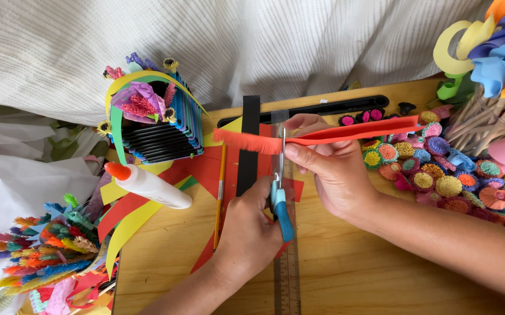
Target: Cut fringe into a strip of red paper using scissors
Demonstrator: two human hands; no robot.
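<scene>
My right hand (329, 170) pinches a long red paper strip (369, 130) and holds it level above the wooden table (357, 274). The strip's left end (245, 142) is cut into a fine fringe. Blue-handled scissors (280, 201) sit in my left hand (251, 228), blades pointing up at the strip just left of my right thumb. Beneath the hands lie a clear ruler (287, 274), a black paper strip (248, 157) and red paper sheets (206, 172).
A glue bottle (150, 186) with an orange cap and a pencil (220, 186) lie left of the hands. A paper basket (162, 125) stands behind them. Several quilled paper flowers (439, 172) cover the right side, and fringed coloured strips (48, 251) lie at lower left.
</scene>
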